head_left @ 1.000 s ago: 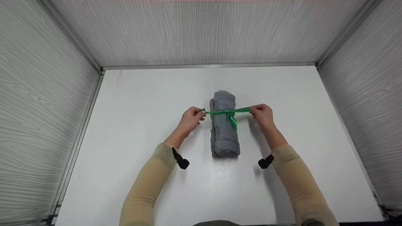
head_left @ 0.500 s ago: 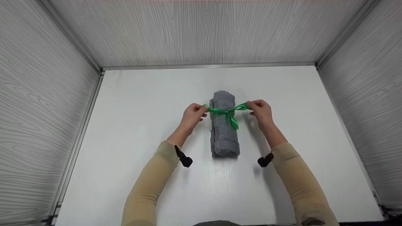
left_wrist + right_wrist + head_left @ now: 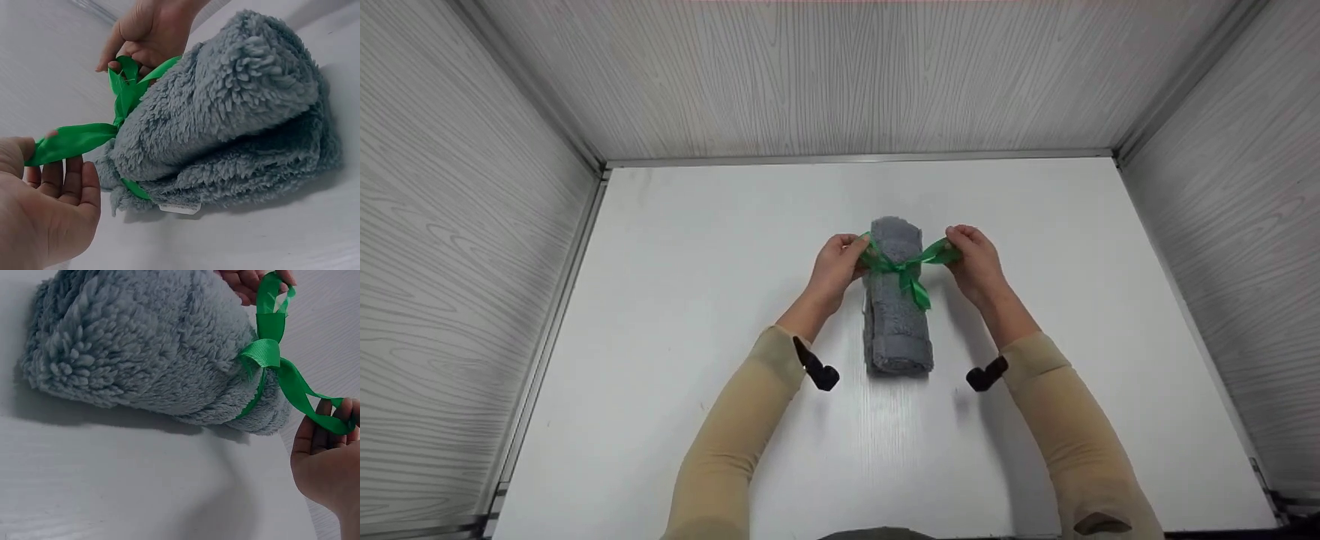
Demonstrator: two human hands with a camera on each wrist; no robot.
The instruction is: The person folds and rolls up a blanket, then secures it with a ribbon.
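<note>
A rolled grey fluffy towel (image 3: 898,326) lies lengthwise on the white table, bound round its upper half by a green ribbon (image 3: 913,289). The ribbon is knotted in a bow on top, with a loop out to each side and a tail hanging toward the near end. My left hand (image 3: 840,264) pinches the left loop (image 3: 76,142) between thumb and fingers, beside the towel. On the other side, my right hand (image 3: 975,264) pinches the right loop (image 3: 306,402). A white label (image 3: 180,208) pokes out from under the towel in the left wrist view.
The white tabletop (image 3: 682,300) surrounds the towel. Grey wood-grain panels (image 3: 840,82) stand at the back and both sides, with metal strips along their edges. A black wrist camera (image 3: 819,373) sits at the left sleeve, another black camera (image 3: 986,373) at the right.
Both hands have moved inward and slightly farther from me, the left one closer to the towel. The ribbon has gone from stretched ends to wider, slacker loops. The towel stays put.
</note>
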